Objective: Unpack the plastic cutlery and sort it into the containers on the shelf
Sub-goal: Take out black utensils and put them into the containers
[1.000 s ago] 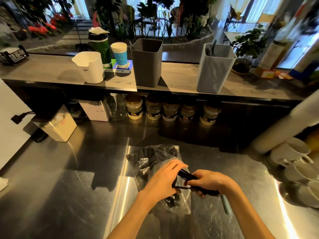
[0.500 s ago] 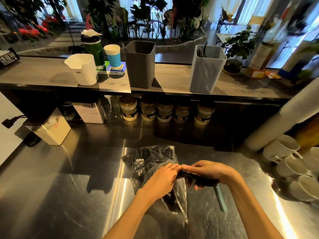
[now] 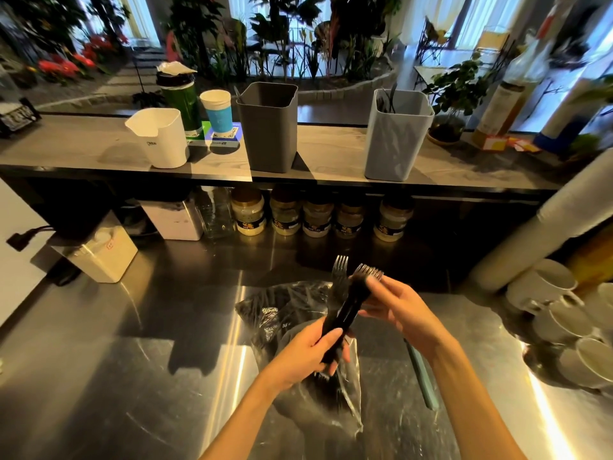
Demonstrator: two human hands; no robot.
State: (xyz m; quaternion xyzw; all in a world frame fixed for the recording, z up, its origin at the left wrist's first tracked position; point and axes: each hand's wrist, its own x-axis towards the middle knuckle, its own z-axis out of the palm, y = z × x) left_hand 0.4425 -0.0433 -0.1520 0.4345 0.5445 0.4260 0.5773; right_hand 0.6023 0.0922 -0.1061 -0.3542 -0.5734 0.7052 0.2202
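Several black forks (image 3: 346, 305) sit bunched above the bag (image 3: 298, 313): my left hand (image 3: 311, 351) grips the handles, my right hand (image 3: 396, 308) pinches near the tines. Next, I judge, they go up into a shelf bin, probably the light bin (image 3: 396, 137) already holding cutlery, not the dark bin (image 3: 268, 127).

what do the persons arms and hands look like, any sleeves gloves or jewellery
Both forearms are bare as far as the frame shows: no sleeves in view. The left hand and the right hand wear no gloves, and no rings, watch or bracelet can be seen. The fingernails look short and unpainted.
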